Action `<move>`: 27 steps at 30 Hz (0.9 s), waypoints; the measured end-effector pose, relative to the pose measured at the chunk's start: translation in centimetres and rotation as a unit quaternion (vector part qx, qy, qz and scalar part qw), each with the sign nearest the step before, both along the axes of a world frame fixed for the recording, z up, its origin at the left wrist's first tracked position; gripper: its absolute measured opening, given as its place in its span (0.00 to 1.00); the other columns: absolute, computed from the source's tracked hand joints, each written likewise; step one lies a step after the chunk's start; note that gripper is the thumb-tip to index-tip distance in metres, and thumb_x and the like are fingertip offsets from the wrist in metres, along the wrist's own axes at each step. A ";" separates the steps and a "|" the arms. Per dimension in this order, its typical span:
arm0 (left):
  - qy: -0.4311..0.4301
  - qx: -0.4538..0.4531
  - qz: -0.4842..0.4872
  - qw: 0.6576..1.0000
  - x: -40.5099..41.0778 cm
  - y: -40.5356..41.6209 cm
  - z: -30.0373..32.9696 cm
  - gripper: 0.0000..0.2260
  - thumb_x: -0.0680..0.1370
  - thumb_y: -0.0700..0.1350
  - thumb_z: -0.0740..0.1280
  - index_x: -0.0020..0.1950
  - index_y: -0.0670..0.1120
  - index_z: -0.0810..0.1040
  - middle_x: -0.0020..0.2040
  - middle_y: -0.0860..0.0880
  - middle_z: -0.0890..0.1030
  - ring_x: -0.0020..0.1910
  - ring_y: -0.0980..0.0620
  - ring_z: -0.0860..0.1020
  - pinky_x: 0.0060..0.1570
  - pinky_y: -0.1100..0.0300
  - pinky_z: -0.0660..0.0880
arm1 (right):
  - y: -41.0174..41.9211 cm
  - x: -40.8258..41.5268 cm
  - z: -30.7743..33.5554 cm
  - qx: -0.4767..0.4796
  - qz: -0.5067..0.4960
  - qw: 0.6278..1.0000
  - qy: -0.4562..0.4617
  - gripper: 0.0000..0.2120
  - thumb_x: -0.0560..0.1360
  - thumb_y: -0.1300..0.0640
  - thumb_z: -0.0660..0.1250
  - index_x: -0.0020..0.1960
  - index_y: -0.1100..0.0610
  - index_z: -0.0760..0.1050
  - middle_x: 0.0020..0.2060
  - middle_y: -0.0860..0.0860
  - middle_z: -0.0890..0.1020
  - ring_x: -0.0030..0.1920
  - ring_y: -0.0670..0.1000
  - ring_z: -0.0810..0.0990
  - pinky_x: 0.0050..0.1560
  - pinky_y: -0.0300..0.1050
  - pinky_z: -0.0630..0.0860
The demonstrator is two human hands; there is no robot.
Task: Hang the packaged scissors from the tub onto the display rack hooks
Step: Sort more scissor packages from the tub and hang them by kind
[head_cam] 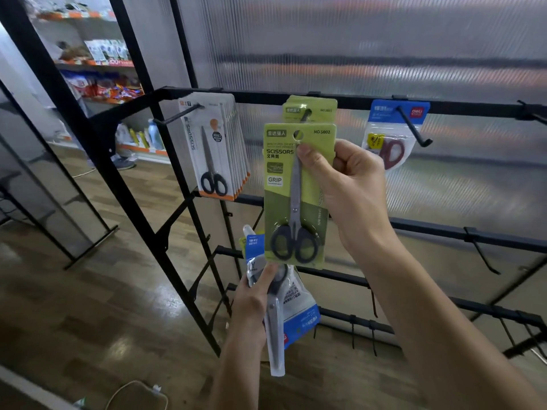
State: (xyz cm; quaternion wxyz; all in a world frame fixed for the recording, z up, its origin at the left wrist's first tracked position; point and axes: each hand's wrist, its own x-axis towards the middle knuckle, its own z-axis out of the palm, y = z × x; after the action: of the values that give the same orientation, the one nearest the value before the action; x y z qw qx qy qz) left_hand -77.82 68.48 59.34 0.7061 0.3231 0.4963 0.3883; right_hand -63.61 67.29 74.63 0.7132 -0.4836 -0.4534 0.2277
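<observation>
Hidden, cropped and blurred parts
Green card [299, 190] covers the hung green pack [313, 109]; far shelf goods [100, 84] blur; right hook [532, 113] is cropped.

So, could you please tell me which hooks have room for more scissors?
The lower-rail hooks at right are bare, and the blue-pack hook holds little. The left hook is packed with white packs.

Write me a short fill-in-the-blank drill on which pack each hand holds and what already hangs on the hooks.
1. The right hand holds a ____ scissors pack.
2. The left hand grips packs with ____ edges.
3. The stack of white packs hangs on the ____ hook of the top bar.
4. The red-handled scissors hang in a ____-topped pouch.

Missing words: green; blue; left; blue
</observation>
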 end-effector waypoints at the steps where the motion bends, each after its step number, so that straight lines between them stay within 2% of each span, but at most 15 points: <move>1: -0.002 -0.003 -0.001 1.000 0.1 0.0 -0.1 0.13 0.80 0.50 0.74 0.62 0.48 0.82 0.52 0.42 0.88 0.46 0.44 0.85 0.39 0.54 0.79 | 0.1 0.0 -0.1 -0.002 0.001 1.000 -0.003 0.15 0.78 0.51 0.74 0.50 0.64 0.82 0.49 0.76 0.78 0.47 0.78 0.79 0.41 0.79 0.75; 4: -0.003 -0.007 0.000 1.000 0.2 0.3 -0.6 0.15 0.79 0.52 0.75 0.63 0.48 0.82 0.54 0.41 0.88 0.48 0.42 0.86 0.40 0.52 0.80 | 0.2 -0.1 -0.1 -0.001 -0.003 1.000 -0.017 0.20 0.78 0.48 0.74 0.53 0.66 0.81 0.51 0.74 0.79 0.52 0.79 0.76 0.42 0.77 0.75; 6: 0.002 0.003 -0.003 1.000 0.2 0.4 -0.6 0.16 0.79 0.53 0.75 0.63 0.48 0.81 0.55 0.41 0.87 0.48 0.42 0.86 0.38 0.54 0.79 | 0.3 -0.1 0.0 -0.002 -0.026 0.999 -0.041 0.14 0.79 0.50 0.73 0.53 0.62 0.83 0.48 0.68 0.83 0.48 0.72 0.81 0.41 0.70 0.78; 8: 0.000 0.005 0.000 1.000 0.0 0.6 -0.7 0.15 0.79 0.52 0.75 0.63 0.47 0.81 0.53 0.42 0.88 0.45 0.45 0.86 0.35 0.56 0.80 | 0.5 -0.1 -0.1 -0.012 -0.037 0.998 -0.044 0.13 0.79 0.51 0.73 0.52 0.62 0.83 0.46 0.68 0.82 0.42 0.68 0.81 0.38 0.65 0.78; 10: -0.006 0.010 0.006 1.000 -0.3 0.7 -0.9 0.13 0.79 0.50 0.75 0.61 0.46 0.81 0.48 0.44 0.88 0.40 0.48 0.87 0.32 0.58 0.80 | 0.9 0.1 -0.2 -0.029 -0.033 0.999 -0.021 0.13 0.79 0.51 0.74 0.52 0.62 0.83 0.47 0.69 0.82 0.43 0.70 0.80 0.41 0.68 0.78; 11: 0.000 0.015 0.008 1.000 -0.4 0.9 -1.1 0.14 0.78 0.50 0.75 0.61 0.47 0.81 0.49 0.44 0.88 0.41 0.48 0.87 0.33 0.57 0.81 | 1.0 0.1 -0.2 -0.036 -0.033 0.999 -0.007 0.12 0.79 0.51 0.74 0.52 0.60 0.83 0.47 0.68 0.83 0.43 0.69 0.81 0.42 0.68 0.79; 14: 0.011 0.018 0.012 1.000 -0.7 1.1 -1.4 0.17 0.77 0.54 0.76 0.62 0.50 0.81 0.54 0.43 0.87 0.49 0.43 0.86 0.41 0.52 0.82 | 1.8 0.3 0.0 -0.056 -0.055 0.997 0.016 0.09 0.77 0.52 0.75 0.53 0.55 0.82 0.46 0.61 0.85 0.42 0.54 0.80 0.44 0.56 0.81; 16: 0.003 0.019 0.018 1.000 -0.9 1.1 -1.4 0.17 0.77 0.54 0.76 0.63 0.50 0.81 0.54 0.43 0.87 0.48 0.43 0.86 0.40 0.53 0.80 | 2.8 0.8 0.2 -0.071 -0.076 0.994 0.025 0.12 0.76 0.51 0.77 0.54 0.55 0.80 0.47 0.59 0.84 0.43 0.50 0.79 0.42 0.43 0.80; 18: -0.003 0.023 0.017 1.000 -1.1 1.3 -1.5 0.23 0.73 0.57 0.76 0.65 0.51 0.81 0.54 0.44 0.88 0.50 0.43 0.86 0.42 0.51 0.81 | 3.9 1.4 0.3 -0.082 -0.102 0.991 0.042 0.18 0.74 0.49 0.78 0.57 0.57 0.78 0.46 0.54 0.82 0.42 0.47 0.78 0.39 0.33 0.77; 19: -0.002 0.028 0.017 0.999 -1.3 1.4 -1.7 0.23 0.72 0.57 0.77 0.64 0.51 0.81 0.54 0.44 0.88 0.51 0.42 0.87 0.44 0.51 0.81 | 4.5 1.6 0.3 -0.086 -0.113 0.988 0.053 0.20 0.73 0.48 0.79 0.57 0.58 0.77 0.46 0.52 0.81 0.42 0.46 0.78 0.38 0.32 0.76; 21: -0.001 0.032 0.018 0.999 -1.6 1.5 -1.6 0.18 0.75 0.55 0.76 0.62 0.52 0.82 0.53 0.46 0.88 0.50 0.44 0.87 0.43 0.53 0.81 | 5.6 2.0 0.2 -0.094 -0.133 0.984 0.073 0.22 0.71 0.46 0.80 0.56 0.56 0.76 0.45 0.49 0.80 0.41 0.45 0.77 0.39 0.35 0.75; 25: 0.002 0.040 0.005 0.999 -2.0 2.2 -1.6 0.09 0.80 0.51 0.73 0.58 0.52 0.80 0.49 0.47 0.86 0.43 0.50 0.85 0.30 0.64 0.79 | 7.3 2.8 0.0 -0.118 -0.170 0.975 0.081 0.19 0.71 0.45 0.80 0.50 0.50 0.73 0.43 0.45 0.80 0.41 0.44 0.78 0.42 0.39 0.73; 27: -0.004 0.043 0.002 0.999 -2.1 2.4 -1.5 0.09 0.80 0.51 0.73 0.58 0.52 0.80 0.49 0.47 0.86 0.42 0.50 0.85 0.29 0.65 0.79 | 7.9 3.1 0.0 -0.123 -0.175 0.973 0.091 0.20 0.71 0.44 0.80 0.50 0.50 0.71 0.43 0.46 0.79 0.41 0.45 0.76 0.42 0.40 0.72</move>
State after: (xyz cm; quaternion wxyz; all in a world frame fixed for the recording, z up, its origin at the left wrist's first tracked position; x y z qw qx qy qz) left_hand -79.92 70.92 57.84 0.6931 0.3501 0.4769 0.4119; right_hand -60.56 75.23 74.68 0.7153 -0.6170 -0.2631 0.1963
